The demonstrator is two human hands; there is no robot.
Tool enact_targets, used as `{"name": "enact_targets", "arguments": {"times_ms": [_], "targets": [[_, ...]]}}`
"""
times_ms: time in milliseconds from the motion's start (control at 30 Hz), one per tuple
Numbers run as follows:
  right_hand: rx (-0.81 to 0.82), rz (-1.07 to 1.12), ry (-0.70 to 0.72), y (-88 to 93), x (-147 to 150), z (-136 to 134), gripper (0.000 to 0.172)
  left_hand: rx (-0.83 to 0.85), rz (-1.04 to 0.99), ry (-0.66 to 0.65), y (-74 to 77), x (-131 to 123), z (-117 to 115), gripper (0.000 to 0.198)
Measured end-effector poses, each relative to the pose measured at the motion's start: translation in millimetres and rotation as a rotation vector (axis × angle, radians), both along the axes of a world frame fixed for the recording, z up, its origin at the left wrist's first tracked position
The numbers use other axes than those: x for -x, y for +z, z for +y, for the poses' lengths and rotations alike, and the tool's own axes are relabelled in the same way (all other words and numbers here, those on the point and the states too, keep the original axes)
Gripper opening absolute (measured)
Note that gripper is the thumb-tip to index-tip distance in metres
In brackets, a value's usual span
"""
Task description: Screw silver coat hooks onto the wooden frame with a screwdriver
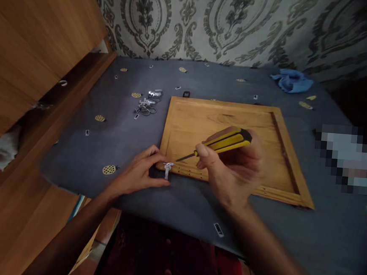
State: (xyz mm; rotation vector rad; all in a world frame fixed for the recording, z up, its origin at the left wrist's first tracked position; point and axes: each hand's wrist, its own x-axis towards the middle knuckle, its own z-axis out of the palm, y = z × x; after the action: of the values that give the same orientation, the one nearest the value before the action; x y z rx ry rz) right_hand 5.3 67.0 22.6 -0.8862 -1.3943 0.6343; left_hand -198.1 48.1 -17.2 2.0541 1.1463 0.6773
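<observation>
A framed wooden cabinet door (200, 122) lies flat on the dark grey cloth. At its near left corner sits a small metal hinge (167, 170), its arm sticking out past the frame. My left hand (144, 168) pinches this hinge from the left, fingertips on the door frame and thumb at the hinge's lower end. In my right hand (238, 167) is a screwdriver (229, 141) with a yellow and black handle. Its tip points down and left, close to the hinge; whether it touches is hard to tell. Small dark holes dot the frame's near edge.
Several metal hinges (146, 105) lie in a pile left of the door. A blue cloth (292, 81) is crumpled at the back right, and a blurred-out object (350, 157) is on the right. Wooden furniture (42, 37) stands along the left side, with a patterned wall (186, 23) behind.
</observation>
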Motion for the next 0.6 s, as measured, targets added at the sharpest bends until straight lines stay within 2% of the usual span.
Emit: {"name": "enact_targets", "arguments": {"times_ms": [200, 600], "targets": [[0.004, -0.159, 0.124, -5.4, 0, 6, 0.034, -0.006, 0.0, 0.006, -1.6, 0, 0, 0.037], [-0.028, -0.274, 0.129, -12.7, 4, 9, 0.028, -0.003, 0.031, -0.001, 0.6, 1, 1, 0.036]]}}
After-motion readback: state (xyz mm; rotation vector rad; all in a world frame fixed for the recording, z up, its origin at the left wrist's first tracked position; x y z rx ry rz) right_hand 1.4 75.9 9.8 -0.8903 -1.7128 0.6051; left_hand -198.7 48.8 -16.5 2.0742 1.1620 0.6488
